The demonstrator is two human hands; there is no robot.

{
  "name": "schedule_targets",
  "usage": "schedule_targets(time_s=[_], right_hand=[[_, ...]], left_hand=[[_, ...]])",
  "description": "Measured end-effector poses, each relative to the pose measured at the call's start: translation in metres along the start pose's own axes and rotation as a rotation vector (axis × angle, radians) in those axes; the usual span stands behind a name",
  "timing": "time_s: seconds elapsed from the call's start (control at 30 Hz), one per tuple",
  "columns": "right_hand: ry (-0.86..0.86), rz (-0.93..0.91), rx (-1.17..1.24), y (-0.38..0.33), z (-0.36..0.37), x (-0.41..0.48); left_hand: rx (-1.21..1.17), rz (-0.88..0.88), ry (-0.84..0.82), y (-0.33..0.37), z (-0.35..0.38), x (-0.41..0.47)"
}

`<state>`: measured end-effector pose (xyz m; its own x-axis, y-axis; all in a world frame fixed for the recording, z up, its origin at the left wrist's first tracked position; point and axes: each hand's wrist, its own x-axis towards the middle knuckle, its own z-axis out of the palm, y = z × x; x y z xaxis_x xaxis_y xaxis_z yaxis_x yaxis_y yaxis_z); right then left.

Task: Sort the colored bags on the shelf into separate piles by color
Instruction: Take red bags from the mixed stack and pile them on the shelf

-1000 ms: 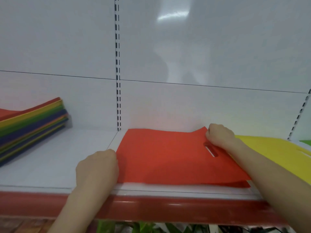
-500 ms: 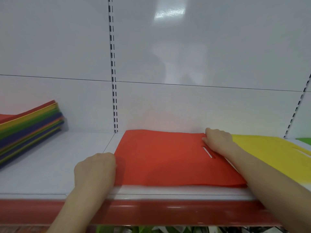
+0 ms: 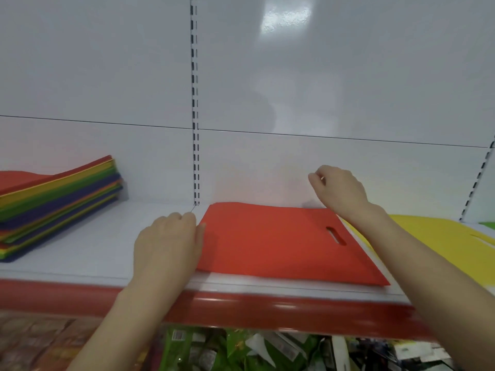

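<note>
Red bag (image 3: 267, 242) lies flat on the white shelf (image 3: 80, 250), about mid-width, its near edge just behind the shelf's red front lip (image 3: 267, 309), its far edge close to the back panel (image 3: 294, 89). 1 handle slot (image 3: 336, 235) shows near the bag's right edge. Left hand (image 3: 167, 245) rests knuckles-up on the shelf at the bag's left edge, fingers bent, thumb touching that edge; cannot tell whether it pinches the fabric. Right hand (image 3: 338, 190) hangs above the bag's back right corner, off the surface, fingers loosely curled, holding nothing. Yellow bag (image 3: 434, 236) lies flat toward the shelf's right end, its left edge tucked under the red bag. Sliver of green (image 3: 488, 224) at the far right edge. Mixed stack (image 3: 59, 204) of red, yellow, green, blue and orange bags sits at the shelf's left end, well apart from the red bag. Slotted upright (image 3: 195, 103) runs up the back panel.
</note>
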<state>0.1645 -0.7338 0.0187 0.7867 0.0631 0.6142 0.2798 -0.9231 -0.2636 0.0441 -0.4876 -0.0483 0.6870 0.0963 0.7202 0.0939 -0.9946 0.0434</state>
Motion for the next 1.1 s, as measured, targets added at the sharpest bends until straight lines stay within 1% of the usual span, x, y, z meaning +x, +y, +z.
schedule_targets(time_s=[0.07, 0.13, 0.27, 0.33, 0.43, 0.57, 0.7, 0.83, 0.97, 1.03, 1.1], right_hand=[[-0.011, -0.055, 0.056, -0.025, 0.003, -0.009], [-0.036, -0.119, 0.109, -0.051, 0.008, -0.014], [-0.086, -0.24, 0.207, -0.114, 0.018, -0.022], [-0.096, -0.27, 0.249, -0.14, 0.023, -0.025], [-0.109, -0.324, 0.311, -0.199, 0.038, -0.035], [-0.107, -0.393, 0.362, -0.279, 0.055, -0.052], [-0.102, -0.389, 0.421, -0.35, 0.066, -0.067], [-0.066, -0.372, 0.459, -0.402, 0.077, -0.076], [-0.061, -0.324, 0.444, -0.434, 0.083, -0.071], [-0.065, -0.296, 0.424, -0.444, 0.087, -0.064], [-0.061, -0.273, 0.401, -0.452, 0.09, -0.056]], left_hand=[[-0.004, 0.058, 0.024, -0.003, -0.011, -0.005], [-0.013, 0.079, 0.042, -0.013, -0.02, -0.011], [0.015, 0.047, 0.091, -0.052, -0.034, -0.028], [0.021, 0.029, 0.072, -0.07, -0.044, -0.036], [0.015, -0.054, 0.057, -0.117, -0.063, -0.053], [0.052, -0.075, 0.068, -0.189, -0.087, -0.07], [0.079, -0.028, 0.046, -0.264, -0.107, -0.082], [0.106, 0.006, 0.044, -0.321, -0.122, -0.089], [0.098, 0.0, 0.046, -0.364, -0.121, -0.087], [0.098, 0.016, 0.001, -0.381, -0.12, -0.081], [0.105, 0.013, 0.019, -0.397, -0.113, -0.072]])
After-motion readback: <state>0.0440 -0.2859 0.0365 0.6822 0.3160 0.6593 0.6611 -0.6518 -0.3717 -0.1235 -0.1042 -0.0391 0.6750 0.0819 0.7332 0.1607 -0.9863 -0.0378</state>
